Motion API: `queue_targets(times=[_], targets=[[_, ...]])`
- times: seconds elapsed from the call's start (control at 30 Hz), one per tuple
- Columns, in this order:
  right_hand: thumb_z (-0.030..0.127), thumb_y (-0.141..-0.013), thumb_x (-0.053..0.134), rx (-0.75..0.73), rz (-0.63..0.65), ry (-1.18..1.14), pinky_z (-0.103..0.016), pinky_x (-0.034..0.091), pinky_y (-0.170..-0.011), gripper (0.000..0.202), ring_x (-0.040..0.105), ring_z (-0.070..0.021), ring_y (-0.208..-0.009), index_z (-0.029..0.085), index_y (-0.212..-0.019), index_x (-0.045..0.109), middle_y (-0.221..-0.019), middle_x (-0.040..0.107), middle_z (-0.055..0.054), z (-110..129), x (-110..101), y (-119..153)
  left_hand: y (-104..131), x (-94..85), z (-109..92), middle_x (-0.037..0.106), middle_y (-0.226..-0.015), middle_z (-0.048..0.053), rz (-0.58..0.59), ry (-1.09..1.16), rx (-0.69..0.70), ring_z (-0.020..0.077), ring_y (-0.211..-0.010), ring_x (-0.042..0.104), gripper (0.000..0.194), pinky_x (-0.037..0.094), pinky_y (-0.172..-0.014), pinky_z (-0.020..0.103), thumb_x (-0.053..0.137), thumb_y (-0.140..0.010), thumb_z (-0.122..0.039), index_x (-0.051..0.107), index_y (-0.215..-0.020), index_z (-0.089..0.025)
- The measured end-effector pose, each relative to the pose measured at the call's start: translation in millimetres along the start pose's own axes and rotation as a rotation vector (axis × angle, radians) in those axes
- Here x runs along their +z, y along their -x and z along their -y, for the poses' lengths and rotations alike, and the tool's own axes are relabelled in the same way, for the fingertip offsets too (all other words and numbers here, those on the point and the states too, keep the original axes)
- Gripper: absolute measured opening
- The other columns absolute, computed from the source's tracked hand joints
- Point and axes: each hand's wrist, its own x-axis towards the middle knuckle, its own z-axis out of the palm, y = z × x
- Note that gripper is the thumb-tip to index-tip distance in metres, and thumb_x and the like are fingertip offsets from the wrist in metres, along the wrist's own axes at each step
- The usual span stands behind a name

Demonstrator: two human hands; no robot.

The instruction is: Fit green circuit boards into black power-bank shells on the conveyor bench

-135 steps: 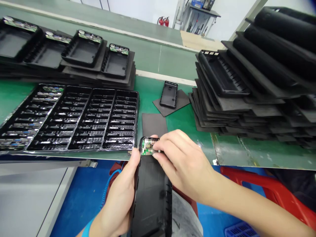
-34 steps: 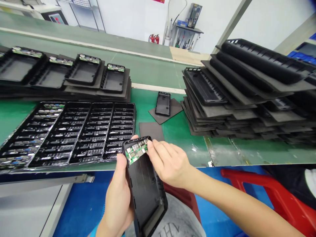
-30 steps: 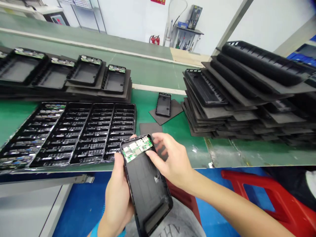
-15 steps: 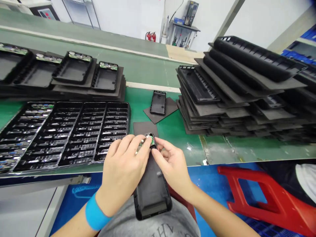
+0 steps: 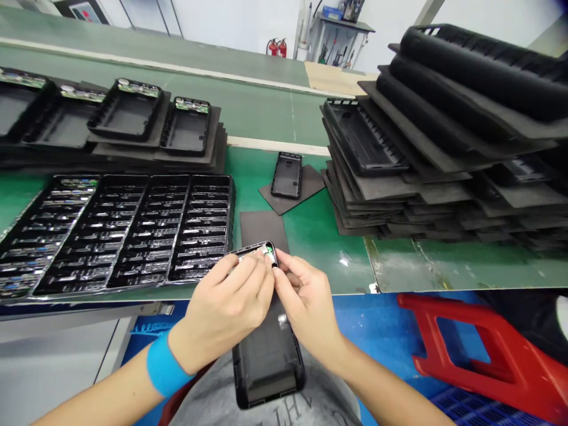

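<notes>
Green counter [image 5: 331, 260] spans the view, its right side piled high with foam sheets [image 5: 355, 207] and black casings [image 5: 366, 142]. Toward its left end, a lower foam stack [image 5: 216, 133] bears more casings [image 5: 128, 118]; before it, a black compartment tray [image 5: 232, 213] lies along the near edge. Crossing that edge in view, over the person's lap [image 5: 208, 390], is the held plastic casing [image 5: 266, 364]. The left hand [image 5: 233, 302] bends its fingers over the upper end; whether its grip pinches anything, I cannot tell. The right hand [image 5: 313, 302] has its grip closed on that casing's upper right corner. Partly hidden under the left fingers, a circuit board [image 5: 268, 252] sits inside.
</notes>
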Motion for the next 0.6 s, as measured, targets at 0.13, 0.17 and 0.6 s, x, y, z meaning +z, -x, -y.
queue_targets(times=[0.13,0.17,0.6], targets=[[0.027,-0.087,0.045,0.018,0.024,-0.019,-0.025,0.045,-0.055,0.022,0.052,-0.0132,-0.063,0.015,-0.087,0.063,-0.080,0.055,-0.004,0.0,2.0,2.3,2.2,2.0,1.5,0.072,-0.073,0.012,-0.036,0.010,0.062,0.0208,-0.069,0.064,0.018,0.050,-0.063,0.034,0.050,-0.081,-0.004,0.067,-0.079,-0.004],[0.027,-0.087,0.045,0.021,0.030,-0.023,-0.025,0.046,-0.056,0.022,0.053,-0.0136,-0.064,0.015,-0.087,0.063,-0.081,0.055,-0.005,-0.4,2.5,2.8,2.5,2.2,1.8,0.072,-0.074,0.012,-0.038,0.013,0.074,0.0210,-0.069,0.064,0.017,0.050,-0.064,0.034,0.050,-0.081,-0.003,0.067,-0.078,-0.004],[0.027,-0.084,0.048,0.027,0.022,0.034,-0.025,0.042,-0.052,0.029,0.046,-0.0120,-0.055,0.015,-0.105,0.065,-0.069,0.056,-0.001,-5.5,-2.0,-9.4,6.9,8.0,4.9,0.073,-0.082,0.009,0.026,0.045,-0.029,0.0202,-0.073,0.066,0.015,0.051,-0.060,0.031,0.054,-0.080,-0.005,0.067,-0.088,-0.005]])
